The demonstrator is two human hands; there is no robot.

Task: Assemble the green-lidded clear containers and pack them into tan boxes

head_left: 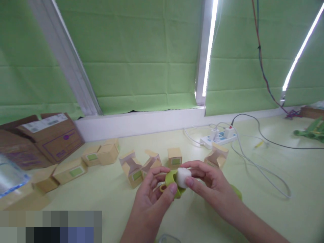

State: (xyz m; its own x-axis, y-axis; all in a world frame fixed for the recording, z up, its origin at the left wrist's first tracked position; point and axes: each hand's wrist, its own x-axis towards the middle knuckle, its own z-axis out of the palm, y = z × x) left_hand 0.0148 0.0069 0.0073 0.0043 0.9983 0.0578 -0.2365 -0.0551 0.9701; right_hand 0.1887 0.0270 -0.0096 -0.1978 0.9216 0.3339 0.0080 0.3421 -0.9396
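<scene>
Left hand (pixel 152 194): closest to the camera, low in the middle of the view; its thumb and fingers are closed around a small green holder (pixel 172 184), thumb pressed on the near side.
Right hand (pixel 207 184): comes in from the lower right; thumb and forefinger pinch a white rounded piece (pixel 182 177) that sits against the mouth of the green holder.
Grip: both hands are closed on the two parts, which touch each other and are held just above the table (pixel 253 202), in front of the row of cartons.
Green holder: shows a small yellowish ring at its lower left, partly hidden by the left fingers; what it is exactly I cannot tell.
Behind the right wrist: a bit of another green object (pixel 236 192) on the table, mostly hidden.
Small cartons: a closed tan carton with a green label (pixel 174 157) stands just behind the hands; two opened ones (pixel 140 167) lie to its left, one opened carton (pixel 217 156) to its right.
Further left: more closed cartons (pixel 101 154) and a long one with a green label (pixel 71 171), lying near each other.
Far left: brown shipping boxes (pixel 48 136) with white labels.
Back right: a white power strip (pixel 221 137) with plugs, cables trailing across the table.
Background: green blinds (pixel 141 54) over the window.
</scene>
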